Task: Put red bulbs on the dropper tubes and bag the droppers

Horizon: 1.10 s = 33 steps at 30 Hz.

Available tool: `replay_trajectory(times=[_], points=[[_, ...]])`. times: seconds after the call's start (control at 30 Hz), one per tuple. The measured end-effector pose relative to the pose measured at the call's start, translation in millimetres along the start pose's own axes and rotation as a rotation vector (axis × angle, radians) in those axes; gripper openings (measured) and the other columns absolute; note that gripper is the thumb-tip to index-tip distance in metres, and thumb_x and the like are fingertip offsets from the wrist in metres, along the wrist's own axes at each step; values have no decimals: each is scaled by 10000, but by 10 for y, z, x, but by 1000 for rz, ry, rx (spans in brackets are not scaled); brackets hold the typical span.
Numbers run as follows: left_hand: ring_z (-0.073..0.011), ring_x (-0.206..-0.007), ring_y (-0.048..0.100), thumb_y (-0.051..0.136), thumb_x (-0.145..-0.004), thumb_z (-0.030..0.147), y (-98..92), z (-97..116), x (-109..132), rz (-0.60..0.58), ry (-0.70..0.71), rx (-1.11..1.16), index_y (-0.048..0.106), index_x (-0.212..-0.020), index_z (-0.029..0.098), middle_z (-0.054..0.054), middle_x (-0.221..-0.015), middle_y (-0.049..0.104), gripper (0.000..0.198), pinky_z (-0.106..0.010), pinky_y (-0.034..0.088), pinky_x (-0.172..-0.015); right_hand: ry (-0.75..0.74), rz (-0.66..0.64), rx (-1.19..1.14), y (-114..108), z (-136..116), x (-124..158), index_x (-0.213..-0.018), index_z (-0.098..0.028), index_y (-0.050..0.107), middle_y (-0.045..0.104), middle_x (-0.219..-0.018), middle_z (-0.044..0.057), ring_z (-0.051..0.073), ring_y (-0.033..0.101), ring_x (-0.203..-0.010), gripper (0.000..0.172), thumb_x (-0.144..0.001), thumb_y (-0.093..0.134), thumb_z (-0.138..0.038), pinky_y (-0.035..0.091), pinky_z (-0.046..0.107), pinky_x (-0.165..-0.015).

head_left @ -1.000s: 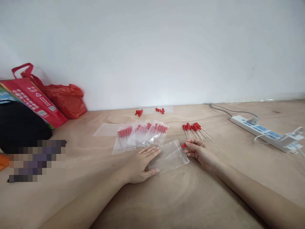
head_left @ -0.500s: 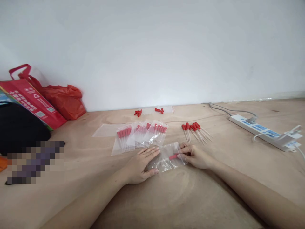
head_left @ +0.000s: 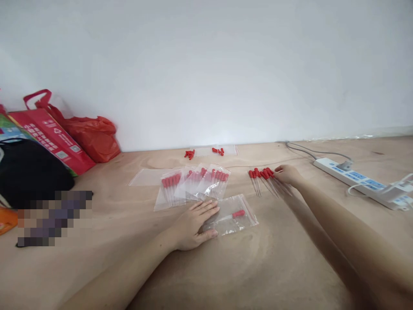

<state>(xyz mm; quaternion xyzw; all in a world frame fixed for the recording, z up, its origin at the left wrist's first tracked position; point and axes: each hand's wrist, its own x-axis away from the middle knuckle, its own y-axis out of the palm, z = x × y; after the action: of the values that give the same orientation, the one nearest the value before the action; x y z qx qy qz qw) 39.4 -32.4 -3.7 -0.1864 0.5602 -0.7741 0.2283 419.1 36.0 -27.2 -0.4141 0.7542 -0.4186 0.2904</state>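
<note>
My left hand (head_left: 196,226) lies flat, fingers stretched, pressing the left end of a clear zip bag (head_left: 226,221) onto the table. Inside that bag is one dropper (head_left: 238,213) with a red rubber bulb; its thin tube points left. To the right, my right hand (head_left: 288,175) reaches a loose group of red-bulbed droppers (head_left: 265,173) with clear tubes. Its fingertips are closed at the bulb of the rightmost one. Behind my left hand, several filled zip bags (head_left: 172,191) overlap, each holding red-bulbed droppers.
Loose red bulbs (head_left: 189,154) lie by the wall, near another flat bag (head_left: 230,150). A flat plastic bag (head_left: 143,177) is left of the filled ones. A white power strip (head_left: 355,178) with cables stands right. Red bags (head_left: 97,137) and a black bag (head_left: 32,172) stand left.
My right hand has let go of the dropper inside the bag and moved right and away to the loose droppers. My left hand still presses the bag.
</note>
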Motion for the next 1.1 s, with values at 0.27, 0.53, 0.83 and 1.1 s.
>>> replay_trajectory(times=[0.27,0.53,0.83,1.1], points=[[-210,-1295,212,381,-839,510,23,-21,4,22,16,25,287,-1327,248,-26,-1404,260,562,-401,163,-1069,10,145,-24,-93,-31,62,-1159,3,447,619,-780,188,291,587,-833,485,-730,456,-222,426,336,-653],[-201,-1302,190,392,-842,484,-13,12,-7,-15,-14,2,284,-1326,246,-20,-1414,229,551,-402,155,-1072,-84,-24,-986,79,-294,921,-1265,-248,158,464,-620,-56,132,497,-455,671,-711,532,-306,442,272,-432],[-209,-1296,209,403,-837,480,-7,13,-8,-4,-20,2,245,-1342,220,-39,-1412,240,589,-401,167,-1070,-14,-148,-1209,209,-545,1348,-1024,-264,333,499,-651,-51,132,551,-521,505,-640,641,-377,502,302,-538],[-209,-1291,222,411,-832,470,5,25,-1,12,-23,1,200,-1354,201,-55,-1409,249,624,-403,178,-1064,-124,-448,-1094,255,-568,1449,-813,-171,551,573,-620,-16,85,504,-516,354,-616,657,-446,438,233,-516]])
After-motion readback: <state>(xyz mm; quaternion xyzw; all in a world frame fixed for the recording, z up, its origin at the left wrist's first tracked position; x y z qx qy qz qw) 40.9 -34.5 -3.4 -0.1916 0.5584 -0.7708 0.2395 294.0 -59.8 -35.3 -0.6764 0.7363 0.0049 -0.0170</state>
